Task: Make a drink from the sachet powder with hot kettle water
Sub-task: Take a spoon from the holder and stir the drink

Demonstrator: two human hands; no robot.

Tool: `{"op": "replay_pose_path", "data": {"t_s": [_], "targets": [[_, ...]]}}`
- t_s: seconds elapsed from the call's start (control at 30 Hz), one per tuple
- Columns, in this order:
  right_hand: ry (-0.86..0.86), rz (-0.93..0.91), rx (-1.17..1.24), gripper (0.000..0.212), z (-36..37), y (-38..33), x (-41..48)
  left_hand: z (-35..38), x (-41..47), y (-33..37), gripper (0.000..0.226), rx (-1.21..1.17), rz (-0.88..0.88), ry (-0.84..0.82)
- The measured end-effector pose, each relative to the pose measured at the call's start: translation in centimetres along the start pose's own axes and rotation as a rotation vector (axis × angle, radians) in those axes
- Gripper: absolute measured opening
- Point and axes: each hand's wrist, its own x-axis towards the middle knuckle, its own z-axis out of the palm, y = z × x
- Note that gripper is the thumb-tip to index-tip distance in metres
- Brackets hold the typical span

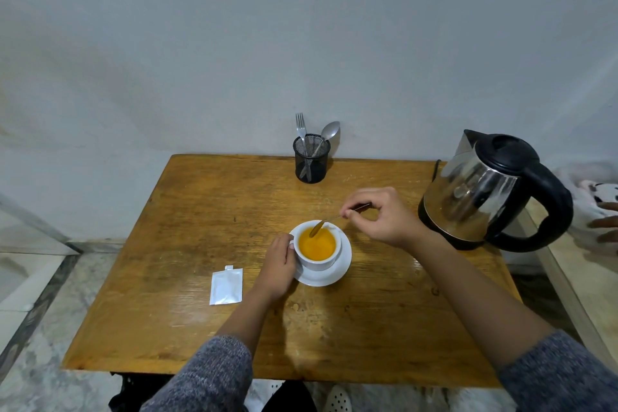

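Observation:
A white cup [322,263] filled with orange drink [317,244] stands on a white saucer [339,273] in the middle of the wooden table [207,211]. My left hand [279,266] is wrapped around the cup's left side. My right hand [378,216] pinches the handle of a small spoon [326,222], whose bowl dips into the drink at the cup's far rim. A torn white sachet [226,285] lies flat to the left of the saucer. The steel kettle [485,189] with black lid and handle stands at the table's right edge.
A black mesh holder [311,160] with a fork and a spoon stands at the table's back edge against the grey wall. Another person's fingers [605,221] show at the far right over a light surface. Tiled floor lies to the left.

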Motion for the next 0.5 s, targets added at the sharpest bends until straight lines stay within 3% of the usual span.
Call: {"op": "replay_pose_path", "data": {"t_s": [0.27, 0.5], "targets": [[0.087, 0.081, 0.086, 0.014, -0.3, 0.7, 0.0, -0.2, -0.1, 0.2, 0.025, -0.013, -0.016, -0.017], [0.57, 0.54, 0.502, 0.015, -0.2, 3.6, -0.9, -0.4, -0.1, 0.3, 0.026, -0.02, -0.019, -0.029]]}}
